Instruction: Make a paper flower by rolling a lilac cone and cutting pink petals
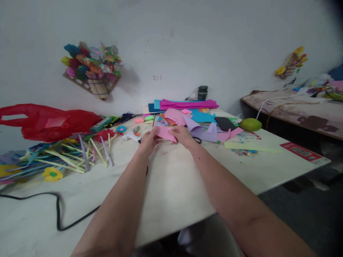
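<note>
Between my two hands a small pink paper piece (165, 133) is held above the table. My left hand (148, 142) pinches its left end, and my right hand (183, 135) grips the right end. Just behind it lie a larger pink sheet (173, 115) and a curled lilac sheet (202, 131). A black loop (197, 140), perhaps a scissors handle, shows beside my right hand. To the left of my left hand rests a white glue gun (131, 136).
On the left, paper strips (71, 157), a yellow flower (53, 174) and a red plastic bag (59, 123) cover the table. A black cord (57, 207) runs across the front left. A phone (225, 124), a green fruit (250, 124) and a pale yellow strip (249, 146) lie right.
</note>
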The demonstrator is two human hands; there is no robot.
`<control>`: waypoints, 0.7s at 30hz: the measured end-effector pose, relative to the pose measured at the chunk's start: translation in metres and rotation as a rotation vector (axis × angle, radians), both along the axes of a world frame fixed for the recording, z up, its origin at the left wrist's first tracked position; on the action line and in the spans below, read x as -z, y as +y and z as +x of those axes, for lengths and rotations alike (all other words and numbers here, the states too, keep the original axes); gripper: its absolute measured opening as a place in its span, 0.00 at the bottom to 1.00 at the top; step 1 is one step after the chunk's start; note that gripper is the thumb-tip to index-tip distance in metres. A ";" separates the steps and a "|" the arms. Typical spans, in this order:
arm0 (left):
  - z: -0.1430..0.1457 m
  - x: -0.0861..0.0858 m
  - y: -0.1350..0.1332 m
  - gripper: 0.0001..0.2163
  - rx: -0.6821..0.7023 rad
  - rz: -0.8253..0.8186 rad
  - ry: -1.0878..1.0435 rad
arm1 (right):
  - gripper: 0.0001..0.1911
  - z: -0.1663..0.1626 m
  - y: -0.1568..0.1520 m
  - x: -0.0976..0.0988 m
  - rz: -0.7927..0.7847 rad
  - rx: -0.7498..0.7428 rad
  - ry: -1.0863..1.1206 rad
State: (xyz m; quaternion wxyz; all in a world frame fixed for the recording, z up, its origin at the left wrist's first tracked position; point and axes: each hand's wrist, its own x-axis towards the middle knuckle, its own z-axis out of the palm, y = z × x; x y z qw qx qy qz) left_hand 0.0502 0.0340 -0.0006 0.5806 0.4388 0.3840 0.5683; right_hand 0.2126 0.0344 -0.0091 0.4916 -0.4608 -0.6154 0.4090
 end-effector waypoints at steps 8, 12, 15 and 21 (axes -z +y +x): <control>0.000 0.005 0.004 0.19 -0.081 0.074 0.056 | 0.12 -0.002 -0.009 -0.008 -0.059 -0.116 -0.026; -0.001 0.004 0.002 0.21 -0.094 0.071 0.063 | 0.13 -0.003 -0.011 -0.009 -0.129 -0.102 -0.020; 0.001 0.004 -0.002 0.21 -0.002 0.065 0.094 | 0.11 -0.005 -0.011 -0.009 -0.122 -0.089 0.018; 0.001 0.006 -0.005 0.19 0.044 0.067 0.123 | 0.10 -0.007 -0.012 -0.008 -0.132 -0.104 0.040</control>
